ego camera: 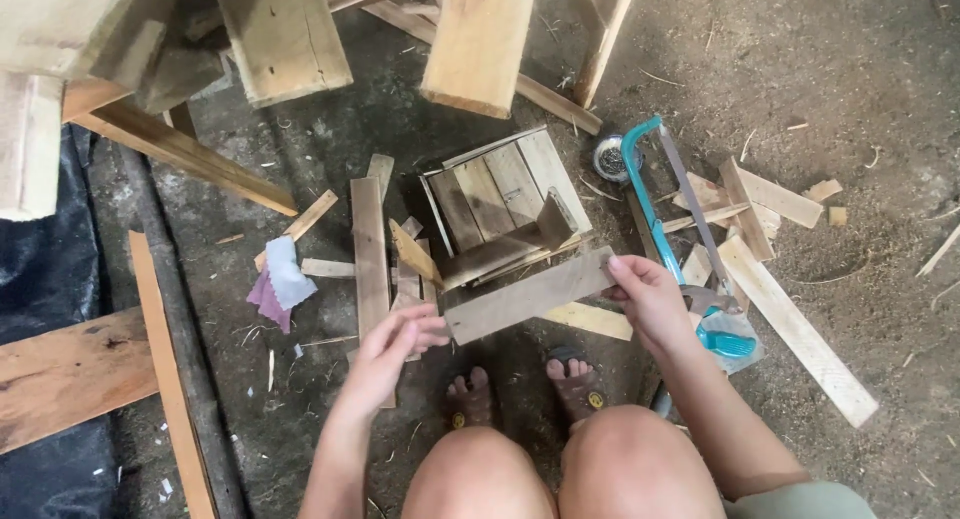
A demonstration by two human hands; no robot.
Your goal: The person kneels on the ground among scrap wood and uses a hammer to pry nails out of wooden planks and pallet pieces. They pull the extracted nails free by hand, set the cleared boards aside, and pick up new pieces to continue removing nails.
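Bare knees (560,464) sit closest to me, with sandalled feet (525,391) just beyond them on the dirt floor (850,69). Between my hands I hold a grey wooden slat (528,295) level: my right hand (652,301) pinches its right end, while my left hand (392,351) has loosely curled fingers touching the other end. Just beyond the slat lies a small panel of joined boards (500,204). Right of the slat rests a teal hacksaw (672,224) among offcuts (770,204). Well left of the slat lie sandpaper scraps (280,282).
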